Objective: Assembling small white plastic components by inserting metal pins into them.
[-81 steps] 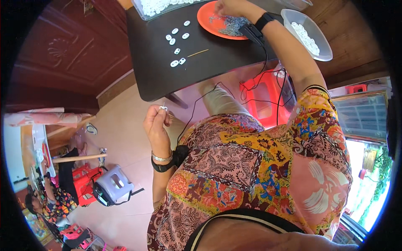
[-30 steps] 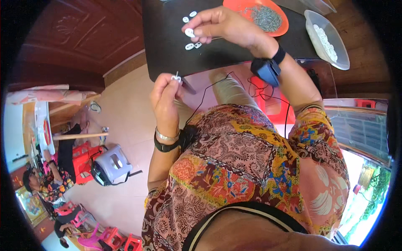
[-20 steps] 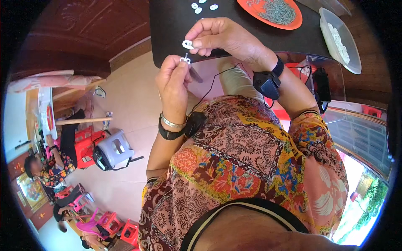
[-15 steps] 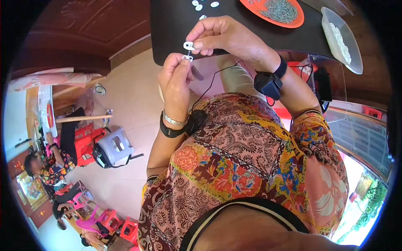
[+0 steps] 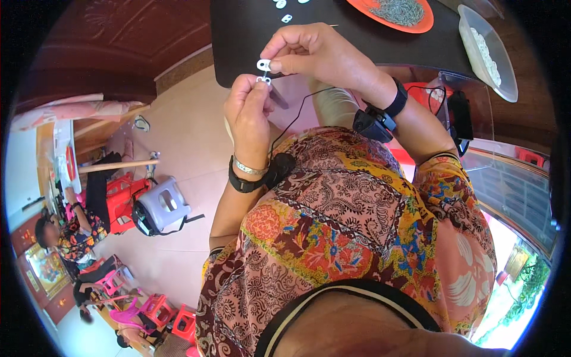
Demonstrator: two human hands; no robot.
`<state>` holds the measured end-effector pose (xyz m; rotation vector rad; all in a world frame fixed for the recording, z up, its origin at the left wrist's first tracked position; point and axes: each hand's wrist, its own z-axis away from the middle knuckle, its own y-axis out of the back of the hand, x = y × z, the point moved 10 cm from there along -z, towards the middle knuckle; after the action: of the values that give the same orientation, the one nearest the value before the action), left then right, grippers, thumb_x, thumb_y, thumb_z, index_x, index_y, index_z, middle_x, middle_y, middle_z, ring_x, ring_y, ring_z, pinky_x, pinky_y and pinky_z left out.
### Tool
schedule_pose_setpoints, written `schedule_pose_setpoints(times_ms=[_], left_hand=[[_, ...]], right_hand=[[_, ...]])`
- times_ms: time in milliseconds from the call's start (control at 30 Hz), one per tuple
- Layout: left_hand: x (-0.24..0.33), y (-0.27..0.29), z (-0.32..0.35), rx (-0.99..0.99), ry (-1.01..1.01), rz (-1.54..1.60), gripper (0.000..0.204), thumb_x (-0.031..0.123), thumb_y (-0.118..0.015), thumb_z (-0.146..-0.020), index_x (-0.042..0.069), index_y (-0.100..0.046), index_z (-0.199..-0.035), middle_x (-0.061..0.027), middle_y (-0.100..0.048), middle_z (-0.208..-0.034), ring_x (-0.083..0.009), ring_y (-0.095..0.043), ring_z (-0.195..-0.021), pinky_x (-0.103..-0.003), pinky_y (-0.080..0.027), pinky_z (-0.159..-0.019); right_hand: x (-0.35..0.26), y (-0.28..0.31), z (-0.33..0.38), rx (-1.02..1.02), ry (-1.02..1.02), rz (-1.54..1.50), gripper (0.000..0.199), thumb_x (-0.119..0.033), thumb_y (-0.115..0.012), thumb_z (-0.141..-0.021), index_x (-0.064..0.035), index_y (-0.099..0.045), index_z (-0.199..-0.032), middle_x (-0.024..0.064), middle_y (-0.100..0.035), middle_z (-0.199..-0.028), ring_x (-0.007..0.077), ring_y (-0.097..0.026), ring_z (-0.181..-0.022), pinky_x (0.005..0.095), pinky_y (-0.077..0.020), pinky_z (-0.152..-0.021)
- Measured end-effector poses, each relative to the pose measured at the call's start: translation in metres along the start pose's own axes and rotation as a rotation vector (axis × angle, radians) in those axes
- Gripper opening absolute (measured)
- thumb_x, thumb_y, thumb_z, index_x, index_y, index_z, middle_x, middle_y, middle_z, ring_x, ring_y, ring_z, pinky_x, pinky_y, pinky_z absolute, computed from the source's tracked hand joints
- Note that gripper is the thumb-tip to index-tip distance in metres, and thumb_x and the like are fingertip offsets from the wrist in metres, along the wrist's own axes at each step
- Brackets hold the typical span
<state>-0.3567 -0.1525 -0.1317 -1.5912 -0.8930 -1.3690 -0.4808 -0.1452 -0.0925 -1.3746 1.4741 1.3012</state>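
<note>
Above the near edge of the dark table, my left hand pinches a small white plastic piece with holes between thumb and fingers. My right hand holds another small white piece, oval with a dark hole, right above the first. A thin dark pin or screw spans the short gap between the two pieces; its exact kind is too small to tell. On the table lie a few loose white pieces, beyond my right hand.
An orange plate heaped with thin metal pins stands on the dark table. At the right, a translucent tray holds white pieces. A grey stool and people are off to the left.
Both hands keep their grips, and the two white pieces look slightly closer together. The view has shifted a little, so the table things sit higher in the picture.
</note>
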Motion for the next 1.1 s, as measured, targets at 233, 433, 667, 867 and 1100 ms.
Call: schedule_pose_setpoints(times_ms=[233,433,667,867,1100], left_hand=[[-0.001,0.001,0.001,0.019,0.008,-0.009,0.015,0.012,-0.050,-0.088,0.003,-0.053,-0.077,0.0009,-0.048,-0.061,-0.0055,-0.042,-0.056,-0.020,-0.034,-0.052],[-0.002,0.002,0.002,0.026,0.005,-0.058,0.016,0.013,-0.050,-0.088,0.002,-0.053,-0.076,0.0007,-0.048,-0.061,-0.0060,-0.043,-0.056,-0.021,-0.035,-0.053],[-0.002,0.002,0.002,0.025,0.013,-0.036,0.016,0.013,-0.050,-0.088,0.002,-0.053,-0.076,0.0005,-0.049,-0.061,-0.0062,-0.043,-0.056,-0.021,-0.035,-0.053],[-0.003,0.001,0.002,0.016,0.001,-0.059,0.015,0.012,-0.050,-0.088,0.002,-0.052,-0.077,0.0006,-0.048,-0.061,-0.0066,-0.043,-0.056,-0.021,-0.035,-0.052],[-0.006,-0.003,0.002,0.027,0.047,0.094,0.017,0.014,-0.048,-0.089,0.002,-0.053,-0.079,-0.0001,-0.050,-0.063,-0.0068,-0.045,-0.056,-0.020,-0.036,-0.053]], right_hand=[[0.003,-0.002,0.000,0.005,0.021,-0.038,0.015,-0.011,-0.064,-0.083,-0.0006,-0.065,-0.094,0.0020,-0.065,-0.079,0.0053,-0.059,-0.072,0.0207,-0.0471,-0.066],[0.000,-0.002,0.001,0.007,0.035,-0.041,0.016,-0.011,-0.063,-0.083,-0.0005,-0.064,-0.095,0.0027,-0.066,-0.081,0.0059,-0.059,-0.074,0.0214,-0.0480,-0.068],[0.004,-0.006,0.002,-0.009,0.038,0.047,0.016,-0.012,-0.064,-0.083,-0.0005,-0.064,-0.094,0.0036,-0.066,-0.080,0.0067,-0.060,-0.072,0.0221,-0.0476,-0.065],[0.002,-0.013,0.004,-0.073,0.010,0.100,0.013,-0.009,-0.062,-0.084,-0.0002,-0.062,-0.093,0.0010,-0.063,-0.079,0.0051,-0.058,-0.076,0.0210,-0.0476,-0.070],[-0.001,-0.018,0.013,-0.009,0.038,0.045,0.016,-0.004,-0.064,-0.081,-0.0022,-0.061,-0.097,0.0000,-0.061,-0.075,0.0045,-0.057,-0.071,0.0208,-0.0475,-0.063]])
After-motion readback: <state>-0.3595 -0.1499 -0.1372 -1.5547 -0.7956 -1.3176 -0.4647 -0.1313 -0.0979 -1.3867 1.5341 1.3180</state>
